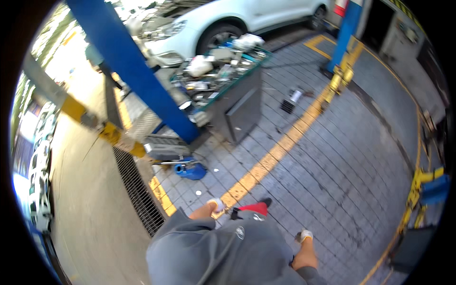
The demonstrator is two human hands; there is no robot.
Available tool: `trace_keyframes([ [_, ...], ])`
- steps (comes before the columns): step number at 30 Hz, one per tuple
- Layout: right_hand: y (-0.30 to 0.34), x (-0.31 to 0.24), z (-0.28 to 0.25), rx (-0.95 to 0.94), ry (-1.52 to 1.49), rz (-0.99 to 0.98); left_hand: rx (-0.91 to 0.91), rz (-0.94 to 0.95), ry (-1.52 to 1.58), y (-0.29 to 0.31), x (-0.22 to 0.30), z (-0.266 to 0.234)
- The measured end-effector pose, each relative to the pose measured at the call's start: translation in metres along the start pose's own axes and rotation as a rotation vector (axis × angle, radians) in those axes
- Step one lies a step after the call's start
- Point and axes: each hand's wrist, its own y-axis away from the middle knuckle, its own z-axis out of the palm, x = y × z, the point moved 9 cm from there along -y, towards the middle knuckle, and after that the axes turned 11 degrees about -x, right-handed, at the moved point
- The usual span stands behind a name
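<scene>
My left hand point(217, 205), in a whitish glove, hangs low beside my body over the yellow floor line. Nearest to it on the floor is a blue plastic jug point(191, 170), a short way ahead and to the left. On the other side my right hand point(305, 235), also gloved, hangs over the grey tiles. Something dark and brownish shows at its fingertips, too small and blurred to name. Whether the fingers of either hand are closed does not show clearly. Between the hands a red and dark shoe point(259, 208) sticks out below my grey clothing.
A grey cart point(244, 107) heaped with tools and parts stands ahead, near a white car point(266, 14). Blue posts point(137, 76) rise left and right of it. A small black-and-silver object point(290, 102) lies on the tiles. A drain grate point(137, 190) runs along the left.
</scene>
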Motion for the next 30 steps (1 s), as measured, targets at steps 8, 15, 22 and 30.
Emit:
trace_keyframes([
  [8, 0.093, 0.133, -0.118, 0.336, -0.719, 0.218, 0.314, 0.328, -0.108, -0.026, 0.311, -0.165],
  [15, 0.013, -0.060, -0.185, 0.156, -0.353, 0.116, 0.221, 0.281, -0.033, -0.077, 0.437, -0.173],
  [22, -0.083, -0.497, -0.246, 0.085, -0.078, -0.483, 0.139, 0.110, -0.001, -0.128, 0.467, -0.145],
  [30, 0.035, -0.857, -0.172, -0.398, 0.140, -0.888, 0.037, 0.062, 0.277, -0.186, 0.531, -0.097],
])
